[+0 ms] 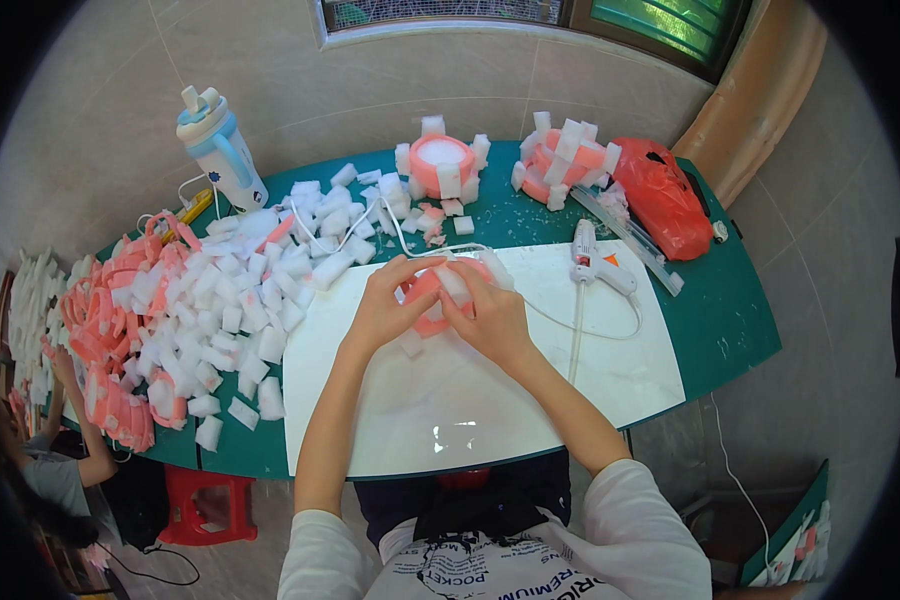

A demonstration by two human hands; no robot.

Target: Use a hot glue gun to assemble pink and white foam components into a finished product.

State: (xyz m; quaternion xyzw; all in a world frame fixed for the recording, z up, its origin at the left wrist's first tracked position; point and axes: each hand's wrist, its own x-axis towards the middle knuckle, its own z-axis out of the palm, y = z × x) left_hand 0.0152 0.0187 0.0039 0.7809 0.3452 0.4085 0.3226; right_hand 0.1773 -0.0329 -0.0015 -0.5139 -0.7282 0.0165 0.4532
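Observation:
Over the white board [370,430], both my hands are closed around a pink foam ring [432,322] with white foam blocks on it. My left hand [392,298] grips the ring's left side, thumb toward its middle. The fingers and thumb of my right hand [490,312] press at a white foam block [454,284] on the ring. Another white piece [496,268] sticks out at the ring's far right, and one more shows below its near left edge. My fingers hide much of the ring. A white hot glue gun [602,266] rests on the board to the right.
A large pile of white foam blocks [235,300] and pink foam rings [105,320] covers the table's left. Two block-studded rings [442,166] [560,165], a red plastic bag [665,200] and a bottle [225,155] stand at the back. Another person's arm [85,410] reaches in at far left.

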